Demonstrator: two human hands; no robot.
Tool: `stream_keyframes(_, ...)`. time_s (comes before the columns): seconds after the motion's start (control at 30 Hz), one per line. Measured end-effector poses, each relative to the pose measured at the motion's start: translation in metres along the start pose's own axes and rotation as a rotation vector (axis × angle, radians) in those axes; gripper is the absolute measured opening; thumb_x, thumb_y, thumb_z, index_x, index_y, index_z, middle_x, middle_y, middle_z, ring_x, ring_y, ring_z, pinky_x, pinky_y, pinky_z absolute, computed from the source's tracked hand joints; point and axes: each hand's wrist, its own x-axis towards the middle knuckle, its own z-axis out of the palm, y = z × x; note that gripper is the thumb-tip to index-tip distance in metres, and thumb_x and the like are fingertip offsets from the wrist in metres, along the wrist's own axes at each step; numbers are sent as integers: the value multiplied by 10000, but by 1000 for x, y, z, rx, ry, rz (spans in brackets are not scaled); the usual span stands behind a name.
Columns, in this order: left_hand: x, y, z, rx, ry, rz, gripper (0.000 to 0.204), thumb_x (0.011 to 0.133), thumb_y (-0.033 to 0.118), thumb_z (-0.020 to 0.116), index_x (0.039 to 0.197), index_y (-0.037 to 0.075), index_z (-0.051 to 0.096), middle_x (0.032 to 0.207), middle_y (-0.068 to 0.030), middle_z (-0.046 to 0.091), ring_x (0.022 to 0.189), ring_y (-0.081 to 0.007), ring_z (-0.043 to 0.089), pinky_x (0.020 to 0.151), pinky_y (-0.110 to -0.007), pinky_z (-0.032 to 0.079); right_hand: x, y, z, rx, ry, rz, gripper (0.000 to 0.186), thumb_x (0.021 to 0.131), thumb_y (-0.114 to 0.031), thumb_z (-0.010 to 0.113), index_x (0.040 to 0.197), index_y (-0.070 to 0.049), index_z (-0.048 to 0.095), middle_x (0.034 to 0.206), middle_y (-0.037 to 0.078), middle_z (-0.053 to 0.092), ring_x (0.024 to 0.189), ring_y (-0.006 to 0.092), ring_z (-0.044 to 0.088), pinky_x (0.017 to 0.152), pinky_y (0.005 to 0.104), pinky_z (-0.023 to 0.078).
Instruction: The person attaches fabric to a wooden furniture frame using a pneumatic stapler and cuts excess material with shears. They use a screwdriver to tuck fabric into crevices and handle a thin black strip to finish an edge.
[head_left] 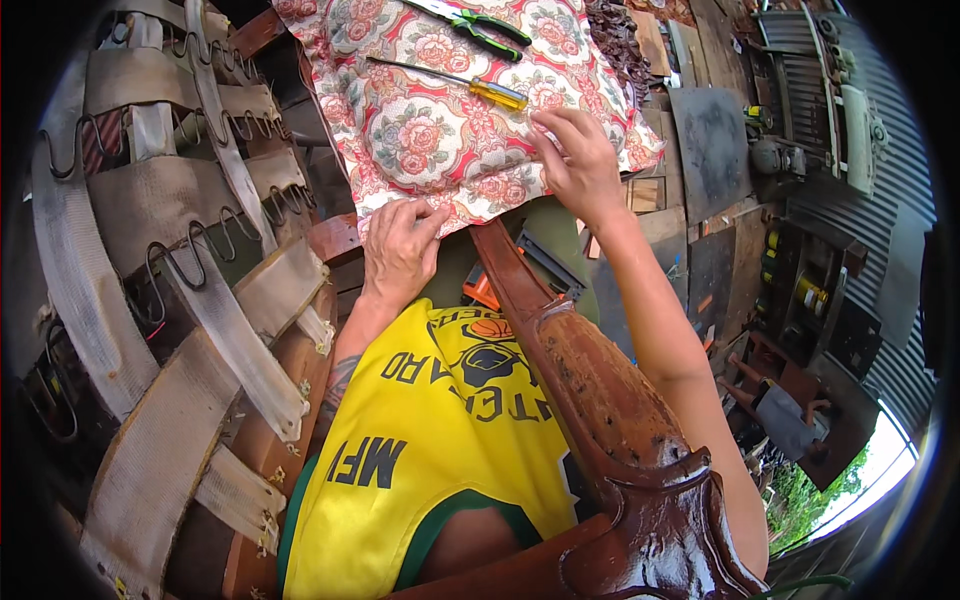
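Observation:
A red-and-cream floral cushion (415, 110) lies in front of me, its near seam edge turned toward my body. My left hand (400, 250) is closed at the near left corner, with fingertips and thumb on the fabric edge. Raised over the cushion's right side, my right hand (583, 165) has bent fingers drawn together beside the screwdriver handle. Whatever those fingers may hold is too small to make out. The screwdriver (490, 92), with a yellow transparent handle, rests on top of the cushion. Beyond it lie green-and-black pliers (485, 30).
A carved brown wooden frame piece (590, 370) runs between my arms. At left stands webbing (165, 200) with metal springs (190, 250). An orange-and-black tool (482, 290) sits beneath the wood. Dark boards (708, 150) are at right, and another person (785, 415) is farther off.

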Motion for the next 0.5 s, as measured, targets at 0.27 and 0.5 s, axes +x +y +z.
stream_keyframes(0.27, 6, 17, 11, 43, 32, -72, 551, 817, 45, 821, 1357, 114, 739, 1256, -105, 664, 1202, -327, 614, 1029, -479, 492, 69, 3, 55, -202, -474, 169, 411, 1061, -386, 696, 1297, -53, 747, 1215, 210, 704, 1156, 405, 696, 1001, 500, 573)
stream_keyframes(0.5, 3, 6, 8, 75, 5, 40, 549, 815, 44, 819, 1352, 136, 755, 1261, -77, 671, 1192, -320, 616, 1023, -484, 493, 64, -31, -65, 191, -726, 432, 407, 1047, -342, 677, 1160, 45, 737, 927, 220, 748, 839, 341, 734, 802, 454, 578)
